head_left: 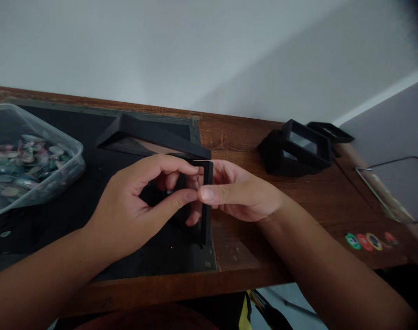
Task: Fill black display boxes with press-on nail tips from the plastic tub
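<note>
1. The right hand (245, 191) has a firm grip on a black frame (208, 224), its thumb in front and its fingers reaching behind.
2. The left hand (133, 199) meets it there, index finger and thumb curved towards each other near the right thumb; the view is dim and the fingers overlap, so I cannot tell whether its grip is closed on anything.
3. The black frame is near the front of the counter (312, 195), by the right edge of a black mat (40, 236).
4. Just behind the hands, a second frame (153, 136) sits tilted, its long dark side facing up.
5. At the far left, a clear plastic container (78, 151) on the mat holds many small, shiny, multicoloured pieces (26, 183).
6. To the right, well apart from the hands, several more black frames (322, 158) are grouped near the wall (181, 50).
7. Nearer the front on that side, small colourful discs (364, 242), green, red and yellow-rimmed among them, lie in a row.
</note>
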A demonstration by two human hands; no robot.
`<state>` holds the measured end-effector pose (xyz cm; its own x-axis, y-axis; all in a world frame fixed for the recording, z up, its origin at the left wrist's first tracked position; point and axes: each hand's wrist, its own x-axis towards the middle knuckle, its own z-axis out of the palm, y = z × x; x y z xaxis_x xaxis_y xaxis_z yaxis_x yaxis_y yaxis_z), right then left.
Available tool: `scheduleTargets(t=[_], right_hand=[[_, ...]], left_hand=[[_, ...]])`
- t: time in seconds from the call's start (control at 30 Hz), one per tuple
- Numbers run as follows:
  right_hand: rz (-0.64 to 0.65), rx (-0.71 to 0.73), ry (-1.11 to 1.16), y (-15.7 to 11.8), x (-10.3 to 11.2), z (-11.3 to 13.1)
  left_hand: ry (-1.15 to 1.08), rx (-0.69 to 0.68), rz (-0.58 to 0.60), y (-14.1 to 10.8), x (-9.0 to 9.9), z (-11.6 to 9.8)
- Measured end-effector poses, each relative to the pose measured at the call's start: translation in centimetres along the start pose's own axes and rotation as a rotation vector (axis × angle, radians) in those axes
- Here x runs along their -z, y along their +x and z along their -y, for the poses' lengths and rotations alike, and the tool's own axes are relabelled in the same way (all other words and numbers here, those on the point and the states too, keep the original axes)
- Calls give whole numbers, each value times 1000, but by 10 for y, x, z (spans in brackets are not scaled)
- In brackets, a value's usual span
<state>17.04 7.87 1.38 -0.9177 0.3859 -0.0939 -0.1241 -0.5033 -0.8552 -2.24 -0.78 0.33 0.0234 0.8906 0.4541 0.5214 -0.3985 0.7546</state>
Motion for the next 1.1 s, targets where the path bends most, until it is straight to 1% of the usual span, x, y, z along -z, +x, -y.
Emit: scheduleTargets(t=[0.07,0.17,0.37,0.43,0.7,0.87,1.0,1.1], right_hand=[[-37,-38,29,0,0,1],[-90,-50,31,0,0,3],[-248,-126,-88,-1,4,3],[-272,-140,-111,-1,6,4],[-284,-165,-125,-1,6,8],[-264,-123,-164,-2,5,9],[-273,-133,-158,-3,6,9],[-274,-151,-169,-3,7,9]], left_hand=[[-11,11,12,1,0,1],[-8,59,4,3,-1,2],[21,119,6,5,-2,4],[26,131,6,5,-2,5],[14,173,-3,5,-1,1],[0,177,-24,7,-2,-2],[-12,223,12,9,-1,-4],[-9,224,18,10,-1,-5]])
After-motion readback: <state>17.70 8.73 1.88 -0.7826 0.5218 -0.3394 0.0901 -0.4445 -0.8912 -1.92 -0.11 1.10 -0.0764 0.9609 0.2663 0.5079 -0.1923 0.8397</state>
